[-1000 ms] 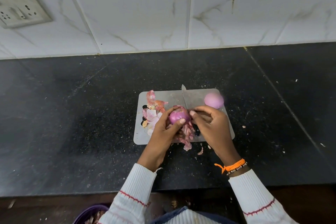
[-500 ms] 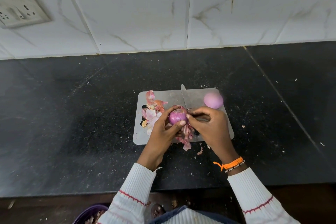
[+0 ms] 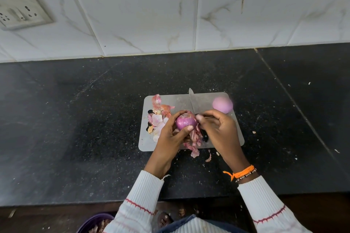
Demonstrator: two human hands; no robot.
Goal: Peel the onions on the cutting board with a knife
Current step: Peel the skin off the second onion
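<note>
Ideally left hand (image 3: 171,134) keeps fingers curled round onion (image 3: 186,122) w/ thumb clear while right hand (image 3: 217,130), pinching knife (image 3: 193,102), lifts skin shallowly.

Dark speckled counter (image 3: 75,119), butting a tiled wall at far edge. Grey board (image 3: 176,101) lying flat at centre. Loose peel scraps (image 3: 208,158) just near of board; pale flecks scattered right.

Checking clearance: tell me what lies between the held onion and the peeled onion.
Head view: the steel knife blade lies between the held purple onion and the pale peeled onion.
</note>
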